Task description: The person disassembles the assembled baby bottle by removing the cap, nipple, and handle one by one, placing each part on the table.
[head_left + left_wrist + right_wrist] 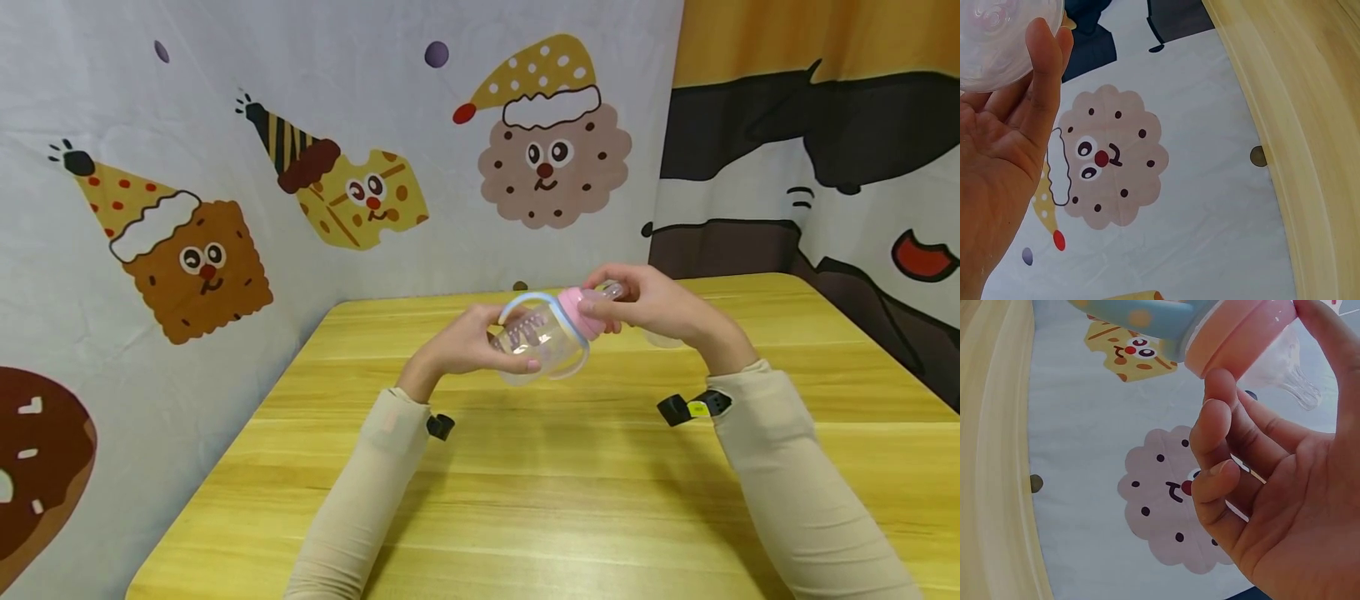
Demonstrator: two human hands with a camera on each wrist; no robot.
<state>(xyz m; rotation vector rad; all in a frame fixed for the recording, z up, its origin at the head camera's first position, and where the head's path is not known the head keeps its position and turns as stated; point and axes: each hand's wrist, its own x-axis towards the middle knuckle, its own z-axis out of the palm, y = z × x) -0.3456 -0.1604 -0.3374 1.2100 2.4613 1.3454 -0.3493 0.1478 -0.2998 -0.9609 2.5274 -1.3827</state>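
A clear baby bottle (551, 346) is held tilted above the table, its base to the left and its top to the upper right. My left hand (468, 342) grips the clear body near the base, which shows in the left wrist view as a round bottom (997, 62). The fingers of my right hand (656, 304) pinch the pink collar (1235, 340). From the collar a clear teat (1300, 387) points toward my right palm. A pale blue handle ring (1160, 319) with yellowish spots sits just below the collar.
A small clear object (663, 340) stands on the yellow wooden table (525, 500), partly hidden behind my right wrist. A white cloth (360, 50) with cartoon prints hangs along the table's far and left sides. Black wrist devices (678, 409) hang from both cuffs.
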